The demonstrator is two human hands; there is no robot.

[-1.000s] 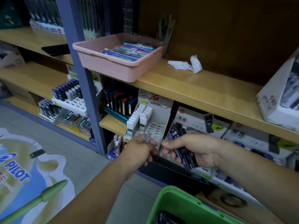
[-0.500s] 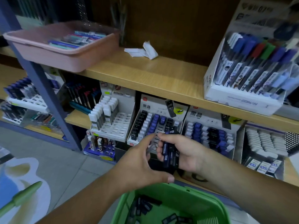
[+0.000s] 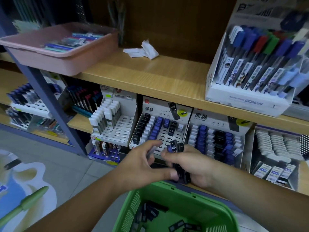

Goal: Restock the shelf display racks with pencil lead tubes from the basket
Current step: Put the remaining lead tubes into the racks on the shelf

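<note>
My right hand [image 3: 195, 166] grips a bundle of dark and blue pencil lead tubes [image 3: 174, 148], one marked HB. My left hand [image 3: 142, 163] is just left of it, its fingers curled round what looks like one blurred grey tube [image 3: 151, 150]. Both hands hover at the front edge of the middle display rack [image 3: 167, 135], whose slots hold rows of black, white and blue tubes with several slots bare. Below my hands is the green basket [image 3: 182, 190] with several loose tubes [image 3: 150, 213] on its bottom.
A rack of white-capped tubes [image 3: 110, 118] stands left of the middle rack, and a fuller rack [image 3: 215, 139] to its right. On the wooden shelf [image 3: 160, 76] above are a pink tray [image 3: 55, 59], crumpled paper [image 3: 143, 51] and a pen display box [image 3: 247, 99]. A blue upright post [image 3: 50, 106] rises at left.
My view has swung right and down. Both hands moved from the white-capped rack to the front of the middle rack, and more of the basket shows.
</note>
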